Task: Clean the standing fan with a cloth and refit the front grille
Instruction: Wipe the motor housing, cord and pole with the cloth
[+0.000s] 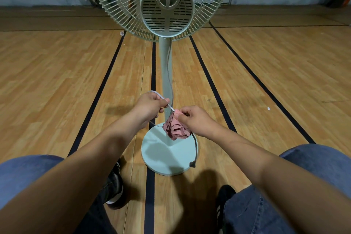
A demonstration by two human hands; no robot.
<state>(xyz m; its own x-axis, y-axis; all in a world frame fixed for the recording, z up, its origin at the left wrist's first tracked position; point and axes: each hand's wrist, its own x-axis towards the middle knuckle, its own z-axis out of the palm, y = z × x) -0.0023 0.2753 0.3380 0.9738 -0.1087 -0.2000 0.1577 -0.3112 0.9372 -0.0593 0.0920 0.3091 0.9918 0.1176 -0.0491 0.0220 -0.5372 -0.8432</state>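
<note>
A pale green standing fan faces away from me: its motor housing (168,5) and rear grille (117,4) are at the top, its pole (165,66) runs down to a round base (167,156). My left hand (150,106) pinches the fan's grey power cord (171,108) just in front of the pole. My right hand (195,119) holds a crumpled pink cloth (175,129) wrapped around the same cord, a little below the left hand. The cord continues down to a dark plug (192,164) lying on the base. The fan's front side is hidden.
The fan stands on a wooden floor with black lines (150,186). My knees in blue jeans (313,159) and dark shoes (115,190) flank the base. A small pale cap (122,33) and a white speck (268,108) lie on the floor. A grey wall runs behind.
</note>
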